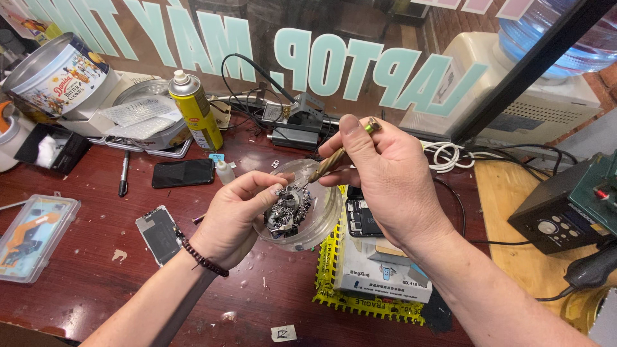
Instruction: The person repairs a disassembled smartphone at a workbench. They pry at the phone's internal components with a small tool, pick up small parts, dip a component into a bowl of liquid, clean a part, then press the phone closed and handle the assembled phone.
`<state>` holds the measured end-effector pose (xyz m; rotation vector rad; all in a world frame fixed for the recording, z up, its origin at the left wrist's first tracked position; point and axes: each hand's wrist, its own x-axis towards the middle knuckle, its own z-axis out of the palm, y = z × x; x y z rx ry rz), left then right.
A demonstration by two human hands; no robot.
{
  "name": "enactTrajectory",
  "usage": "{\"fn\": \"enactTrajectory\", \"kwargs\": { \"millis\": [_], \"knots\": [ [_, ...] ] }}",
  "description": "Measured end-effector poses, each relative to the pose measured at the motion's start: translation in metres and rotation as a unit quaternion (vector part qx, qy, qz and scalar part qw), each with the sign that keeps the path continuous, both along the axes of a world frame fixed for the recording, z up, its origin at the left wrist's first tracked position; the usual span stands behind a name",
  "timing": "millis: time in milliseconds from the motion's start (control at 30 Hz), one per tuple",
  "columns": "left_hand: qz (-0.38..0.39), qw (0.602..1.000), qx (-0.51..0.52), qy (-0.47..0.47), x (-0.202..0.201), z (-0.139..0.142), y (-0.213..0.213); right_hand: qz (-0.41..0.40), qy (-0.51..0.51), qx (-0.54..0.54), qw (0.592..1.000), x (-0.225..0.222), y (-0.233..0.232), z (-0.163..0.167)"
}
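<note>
Your left hand point(234, 215), near the middle of the frame, has its fingers curled over the rim of a clear round dish point(324, 218), thumb and forefinger pinched down into the heap of small metal parts point(287, 209) inside, so the dish stays steady while you pick. Your right hand point(379, 177), just right of centre, is closed around a slim brass-coloured screwdriver point(329, 162), gripped like a pen with the tip angled down at that same heap. Below the right hand an opened phone point(361, 217) lies on a white box on a yellow mat point(331, 289). A yellow spray can point(195, 110) stands upper left
</note>
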<state>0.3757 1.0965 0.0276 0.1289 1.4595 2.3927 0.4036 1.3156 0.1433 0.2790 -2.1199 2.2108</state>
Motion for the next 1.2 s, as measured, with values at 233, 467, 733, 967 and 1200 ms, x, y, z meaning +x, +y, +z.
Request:
{"fn": "enactTrajectory", "kwargs": {
  "millis": [233,467,733,967,1200],
  "knots": [
    [0.034,0.989,-0.127,0.062,0.000,0.009,0.007,-0.028,-0.007,-0.032,0.999,-0.004,0.010,-0.006],
    [0.091,0.968,-0.210,0.105,0.002,0.025,0.017,0.000,-0.015,-0.061,0.998,-0.006,0.013,-0.007],
    [0.112,0.957,-0.256,0.080,0.003,0.034,0.011,-0.016,0.014,0.310,0.951,-0.006,-0.004,-0.008],
    [0.114,0.959,-0.247,0.083,0.006,0.031,0.008,0.002,0.007,0.323,0.946,-0.003,-0.014,-0.010],
    [0.125,0.953,-0.249,0.122,0.015,0.033,0.011,-0.017,0.031,0.387,0.921,0.006,-0.021,-0.007]
  ]
}}
